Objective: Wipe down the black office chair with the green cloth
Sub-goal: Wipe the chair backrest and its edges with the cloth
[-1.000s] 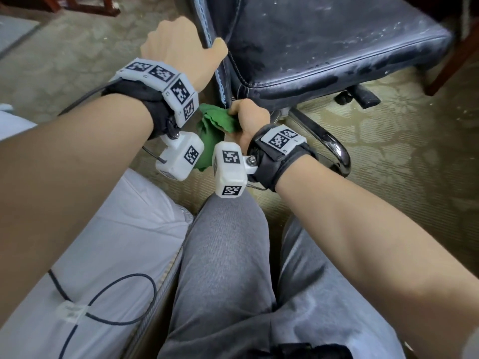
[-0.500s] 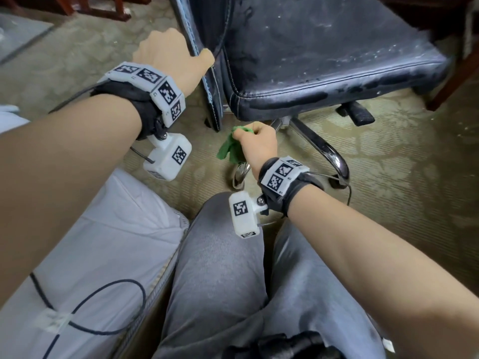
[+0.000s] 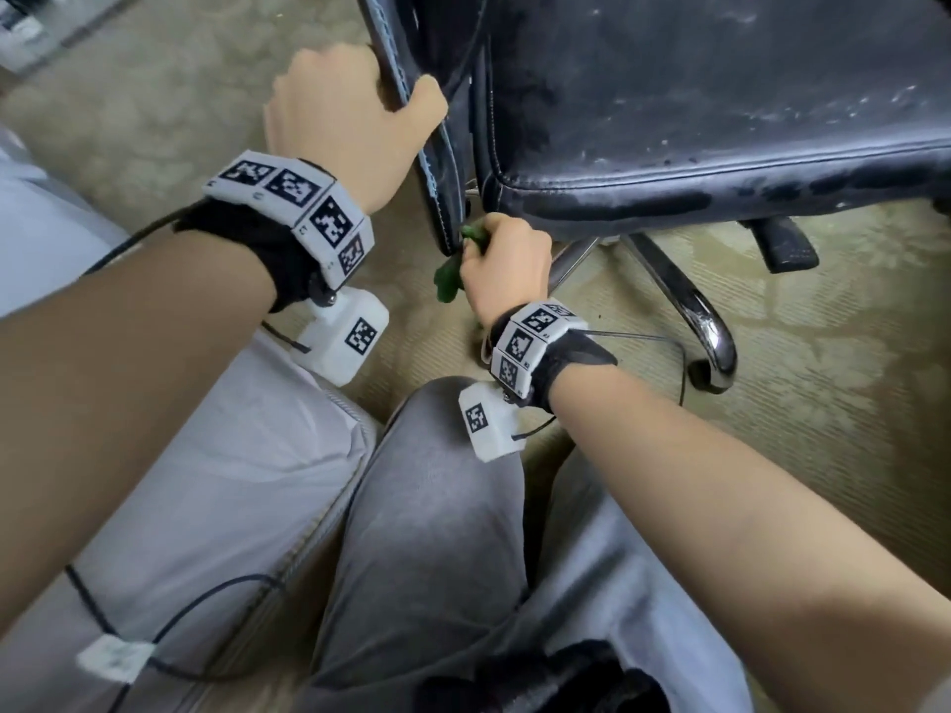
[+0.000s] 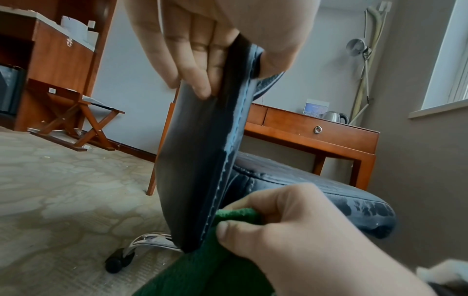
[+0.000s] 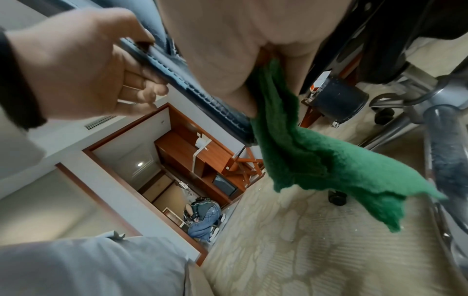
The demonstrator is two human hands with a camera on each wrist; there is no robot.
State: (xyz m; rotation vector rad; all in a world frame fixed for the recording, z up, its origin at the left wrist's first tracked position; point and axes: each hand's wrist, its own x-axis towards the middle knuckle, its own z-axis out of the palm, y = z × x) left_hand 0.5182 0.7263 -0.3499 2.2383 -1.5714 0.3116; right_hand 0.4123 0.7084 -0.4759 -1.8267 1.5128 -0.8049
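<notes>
The black office chair's worn seat (image 3: 720,120) fills the upper right of the head view. Its thin backrest panel (image 3: 437,162), edged with blue stitching, stands just left of the seat. My left hand (image 3: 350,115) grips the panel's edge, fingers on one face (image 4: 187,60) and thumb on the other. My right hand (image 3: 507,265) holds the bunched green cloth (image 3: 447,285) against the panel's lower end, below the seat corner. From the right wrist the cloth (image 5: 316,160) hangs loose beneath my palm, beside the stitched edge (image 5: 202,96). The right fingertips are hidden in the cloth.
Chrome base legs (image 3: 705,321) with black casters spread over the patterned carpet under the seat. My grey-trousered knee (image 3: 437,506) and white bedding (image 3: 180,481) lie close below my arms. A wooden desk (image 4: 316,130) and a folding rack (image 4: 83,114) stand behind the chair.
My right hand, still holding the cloth, dropped from the seat's corner to below it, then came up against the backrest's lower end. The left hand kept its grip.
</notes>
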